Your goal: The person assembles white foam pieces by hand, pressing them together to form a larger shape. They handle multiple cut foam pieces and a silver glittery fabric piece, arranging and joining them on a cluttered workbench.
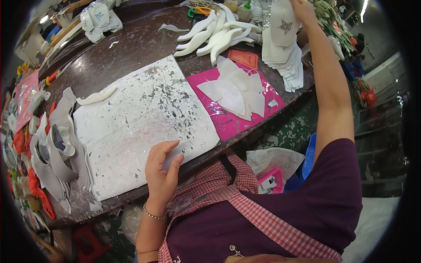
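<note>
My left hand (162,171) rests at the near edge of a scuffed white board (127,131), its fingers loosely curved, thumb apart, and nothing in it. Up at the far right, my right hand (303,11) is stretched out and has its fingers on the edge of a white fabric piece (280,26) with a silver star. That piece is above a fanned stack of white pieces (287,68); the fingertips are partly hidden. A curved white padded strip (96,96) lies on the board's left part.
A pink mat (226,127) holds white leaf-shaped pieces (232,94). Behind it are curved white foam strips (215,37), orange-handled scissors (202,10) and a red-orange card (243,58). Grey fabric pieces (61,153) lie left. More star pieces (101,19) sit far left.
</note>
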`<state>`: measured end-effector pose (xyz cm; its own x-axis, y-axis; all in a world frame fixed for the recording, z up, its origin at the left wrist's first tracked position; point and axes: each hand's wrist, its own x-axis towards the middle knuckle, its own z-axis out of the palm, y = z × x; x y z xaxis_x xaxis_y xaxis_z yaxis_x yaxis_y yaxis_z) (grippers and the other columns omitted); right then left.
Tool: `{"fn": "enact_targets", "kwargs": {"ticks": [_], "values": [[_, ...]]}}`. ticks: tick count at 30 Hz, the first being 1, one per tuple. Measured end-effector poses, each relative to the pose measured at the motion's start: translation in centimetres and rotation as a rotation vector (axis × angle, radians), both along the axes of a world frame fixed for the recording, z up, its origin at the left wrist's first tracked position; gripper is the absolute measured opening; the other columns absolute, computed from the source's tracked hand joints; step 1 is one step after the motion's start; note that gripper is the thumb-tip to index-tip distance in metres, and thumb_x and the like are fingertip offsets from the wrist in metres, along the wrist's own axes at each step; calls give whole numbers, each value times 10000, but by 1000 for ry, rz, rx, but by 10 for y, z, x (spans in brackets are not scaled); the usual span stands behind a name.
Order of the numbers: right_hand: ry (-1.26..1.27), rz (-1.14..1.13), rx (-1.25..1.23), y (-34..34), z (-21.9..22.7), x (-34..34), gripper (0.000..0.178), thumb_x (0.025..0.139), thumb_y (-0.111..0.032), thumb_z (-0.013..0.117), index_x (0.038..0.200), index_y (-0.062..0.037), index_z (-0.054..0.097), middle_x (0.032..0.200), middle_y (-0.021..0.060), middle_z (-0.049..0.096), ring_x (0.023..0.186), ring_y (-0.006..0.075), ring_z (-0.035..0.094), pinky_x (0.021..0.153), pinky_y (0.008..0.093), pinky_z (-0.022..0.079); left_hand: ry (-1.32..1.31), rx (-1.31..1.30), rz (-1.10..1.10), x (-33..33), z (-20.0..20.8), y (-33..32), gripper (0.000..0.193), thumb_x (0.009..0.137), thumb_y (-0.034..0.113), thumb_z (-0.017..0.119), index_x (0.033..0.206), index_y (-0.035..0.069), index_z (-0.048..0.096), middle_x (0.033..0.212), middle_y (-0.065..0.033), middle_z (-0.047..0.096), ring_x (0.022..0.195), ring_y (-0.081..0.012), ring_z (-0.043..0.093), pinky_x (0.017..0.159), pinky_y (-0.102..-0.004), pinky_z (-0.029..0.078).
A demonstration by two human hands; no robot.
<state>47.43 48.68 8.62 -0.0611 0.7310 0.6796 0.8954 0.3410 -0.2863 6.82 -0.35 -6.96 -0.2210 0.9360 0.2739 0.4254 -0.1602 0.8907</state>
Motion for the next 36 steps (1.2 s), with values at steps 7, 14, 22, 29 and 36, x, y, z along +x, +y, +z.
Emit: {"fn": "enact_targets", "kwargs": {"ticks": [7, 14, 22, 29, 36], "values": [[-871, -414, 67, 2, -102, -37, 511, 1036, -348, 445, 1435, -30, 473, 1463, 199, 491, 1340, 385, 459, 1132, 478, 334, -127, -55, -52, -23, 1, -12, 257, 905, 25, 649, 1160, 1, 650, 1186, -117, 630, 1077, -215, 609, 970, -323, 475], [-953, -354, 243, -10, -110, 7, 534, 1005, -412, 521, 1470, -159, 454, 1578, 86, 354, 1417, 329, 377, 1069, 536, 412, 313, 100, 372, -134, 54, -34, 304, 868, 82, 724, 1161, 15, 677, 1159, -141, 684, 1075, -259, 646, 926, -343, 490], [-982, -216, 216, -17, -87, -17, 545, 970, -313, 591, 1480, -178, 451, 1621, 52, 268, 1463, 305, 305, 1093, 558, 374, 614, -633, 1066, -366, 34, -67, 716, 922, 536, 638, 1210, -119, 616, 1029, -280, 684, 1014, -426, 649, 962, -474, 474], [-388, 723, 72, -196, -41, -254, 374, 902, -126, 672, 1269, -59, 650, 1470, 154, 501, 1385, 333, 432, 1144, 410, 336, -581, 161, 426, -337, 48, -74, 310, 939, 192, 705, 1175, 14, 612, 1065, -102, 702, 1008, -183, 690, 826, -315, 569], [0, 1521, -530, -356, -66, -452, 307, 961, -219, 623, 1216, -56, 675, 1277, 171, 655, 1194, 322, 611, 1035, 380, 454, -693, 289, 365, -284, 86, -94, 332, 1006, 181, 603, 1294, 28, 543, 1188, -106, 659, 1054, -200, 664, 902, -366, 563]]}}
